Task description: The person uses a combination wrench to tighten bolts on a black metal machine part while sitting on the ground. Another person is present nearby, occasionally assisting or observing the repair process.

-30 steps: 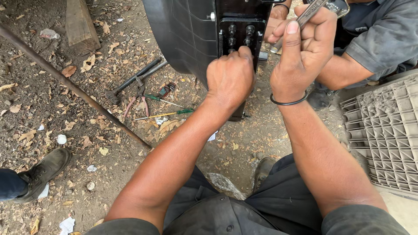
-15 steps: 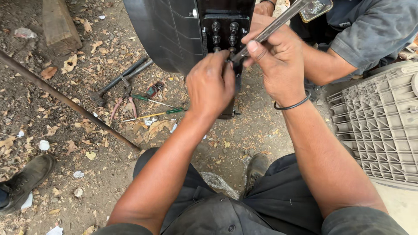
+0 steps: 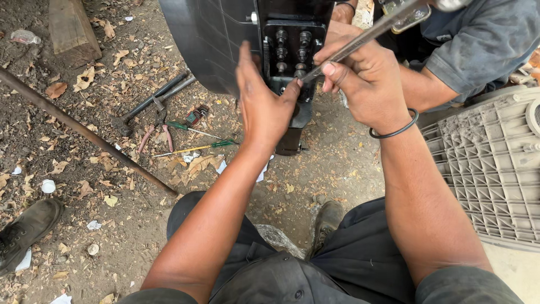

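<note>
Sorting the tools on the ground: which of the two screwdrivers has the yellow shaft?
The lower screwdriver, lying nearer the person's knees; the upper screwdriver has a plain metal shaft and green handle.

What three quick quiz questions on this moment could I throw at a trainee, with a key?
1. True or false: the right hand grips a long metal wrench whose tip sits at the bolts on the black bracket.
2. What does the left hand rest on?
A. the hammer
B. the black bracket
C. the grey plastic crate
3. Fill in: the two green-handled screwdrivers lie on the ____, beside the hammer and the red-handled pliers.

Key: 1 true; 2 B; 3 ground.
</note>
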